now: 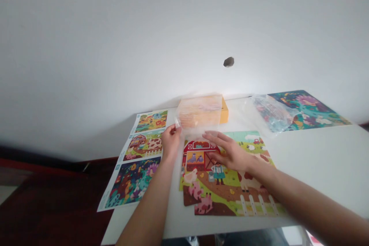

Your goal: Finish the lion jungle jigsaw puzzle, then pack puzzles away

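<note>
My left hand (172, 140) pinches the lower left corner of a clear plastic bag (198, 113). The bag lies over a yellow box (224, 114) by the wall. My right hand (226, 150) is spread over the top of a farm jigsaw puzzle (227, 188), fingers stretched toward the bag's near edge. Whether its fingertips touch the bag, I cannot tell. A red barn, a farmer, pigs and a white fence show on the puzzle. Its lower left corner is uneven, and my right hand and forearm hide part of the cow.
A printed sheet (122, 169) with three pictures lies left, overhanging the white table's (317, 169) left edge. At the back right, another crumpled plastic bag (272, 113) partly covers a dark blue-green picture (314, 109). The wall (173, 38) has a round hole (228, 62).
</note>
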